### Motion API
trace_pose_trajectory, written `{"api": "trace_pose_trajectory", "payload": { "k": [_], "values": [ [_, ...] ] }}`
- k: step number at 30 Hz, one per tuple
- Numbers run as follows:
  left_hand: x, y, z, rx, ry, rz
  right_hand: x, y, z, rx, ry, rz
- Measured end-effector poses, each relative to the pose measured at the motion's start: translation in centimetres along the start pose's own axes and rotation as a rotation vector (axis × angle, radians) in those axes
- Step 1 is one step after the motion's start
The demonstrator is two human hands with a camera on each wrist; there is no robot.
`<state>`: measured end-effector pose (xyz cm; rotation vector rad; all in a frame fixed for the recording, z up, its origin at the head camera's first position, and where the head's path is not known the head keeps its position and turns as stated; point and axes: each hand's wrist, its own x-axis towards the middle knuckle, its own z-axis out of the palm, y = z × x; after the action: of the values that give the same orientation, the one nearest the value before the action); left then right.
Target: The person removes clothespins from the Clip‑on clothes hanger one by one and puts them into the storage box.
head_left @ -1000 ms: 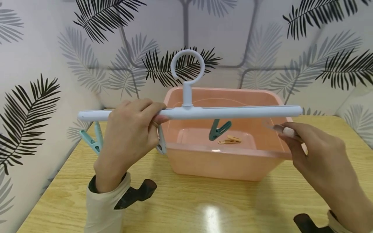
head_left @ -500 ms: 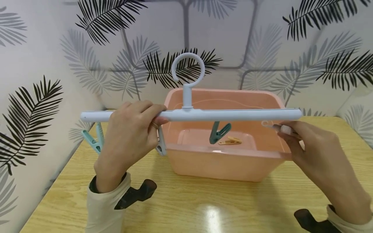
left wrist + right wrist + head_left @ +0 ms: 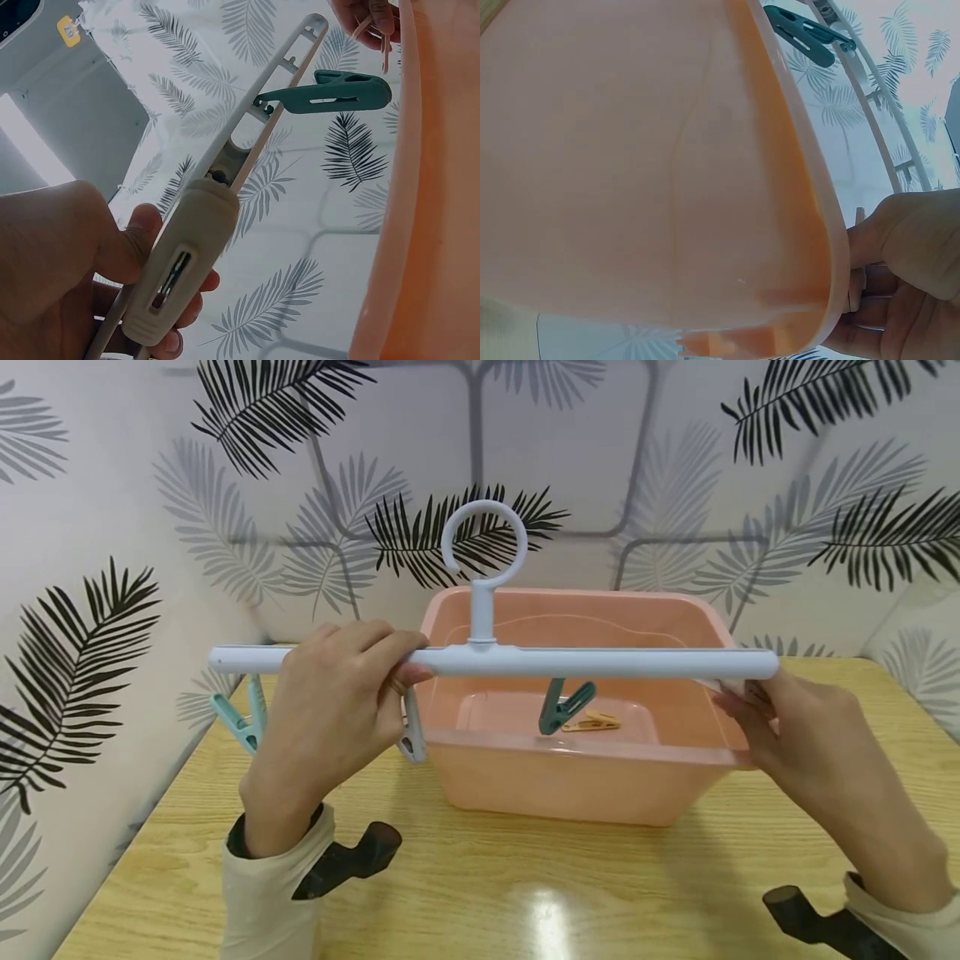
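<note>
A pale blue hanger bar [image 3: 600, 662] with a round hook [image 3: 522, 539] is held level over the near side of the peach basin [image 3: 547, 785]. My left hand [image 3: 330, 710] grips the bar left of the hook. Below the bar hang a light teal clothespin [image 3: 243, 722], a grey clothespin [image 3: 412, 731] by the left hand, and a dark teal clothespin [image 3: 562, 706] right of the middle. My right hand [image 3: 813, 735] pinches a pale clothespin [image 3: 386, 52] right under the bar's right end, which partly hides it in the head view.
A yellow clothespin [image 3: 592, 722] lies on the basin's floor. The basin stands on a wood-grain table [image 3: 465, 893], with leaf-patterned cloth [image 3: 555, 452] behind and at the left.
My right hand has brought the pale clothespin up close under the bar's right end, so its hooked tip is now mostly hidden. The hanger has lowered slightly.
</note>
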<state>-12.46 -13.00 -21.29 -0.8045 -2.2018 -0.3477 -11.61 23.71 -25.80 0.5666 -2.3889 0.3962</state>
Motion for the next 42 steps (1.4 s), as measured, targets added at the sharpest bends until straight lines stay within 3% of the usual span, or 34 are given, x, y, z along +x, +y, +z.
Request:
{"api": "trace_pose_trajectory", "payload": {
  "k": [4,10,29,36,42],
  "values": [
    [0.0,0.0,0.0,0.001,-0.005,-0.003,0.5,0.4,-0.1,-0.011,0.008,-0.033],
    [-0.1,-0.1,0.0,-0.003,-0.024,-0.003,1.5,1.2,-0.3,-0.021,-0.077,0.001],
    [0.1,-0.1,-0.5,-0.009,-0.049,0.022,6.4,3.4,-0.2,-0.043,-0.342,-0.249],
    [0.1,-0.1,-0.5,-0.006,-0.060,0.025,8.7,3.9,0.3,-0.049,-0.541,-0.207],
    [0.1,0.3,-0.6,0.005,-0.045,0.041,10.1,3.5,1.4,-0.012,-0.653,-0.174]
  ]
}}
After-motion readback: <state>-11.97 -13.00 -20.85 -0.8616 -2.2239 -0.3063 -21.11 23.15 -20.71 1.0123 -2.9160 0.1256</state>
